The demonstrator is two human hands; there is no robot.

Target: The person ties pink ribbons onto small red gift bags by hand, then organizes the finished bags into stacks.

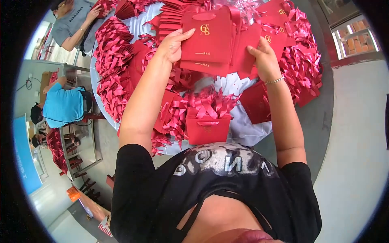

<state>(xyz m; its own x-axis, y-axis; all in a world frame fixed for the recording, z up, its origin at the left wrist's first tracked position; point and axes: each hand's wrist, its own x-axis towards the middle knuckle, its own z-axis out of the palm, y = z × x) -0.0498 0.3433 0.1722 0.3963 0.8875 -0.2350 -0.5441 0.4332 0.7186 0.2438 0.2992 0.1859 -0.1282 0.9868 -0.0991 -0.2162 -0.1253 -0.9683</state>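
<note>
A small stack of flat red paper gift bags point(207, 42) with gold lettering and ribbon handles is held up over the table. My left hand point(174, 45) pinches the stack's left edge, thumb on the front. On the other side, my right hand point(264, 60) is closed on the right edge of the bags, thumb in front. Below them a red gift bag point(208, 130) stands upright, with ribbons bunched above its opening.
Red bags with pink ribbons point(113, 65) ring the round table point(243, 131) under a pale cover. Another person point(75, 22) handles red bags at the upper left. Farther left, a person in a blue shirt point(65, 104) sits by another table. A white wall point(356, 121) is at right.
</note>
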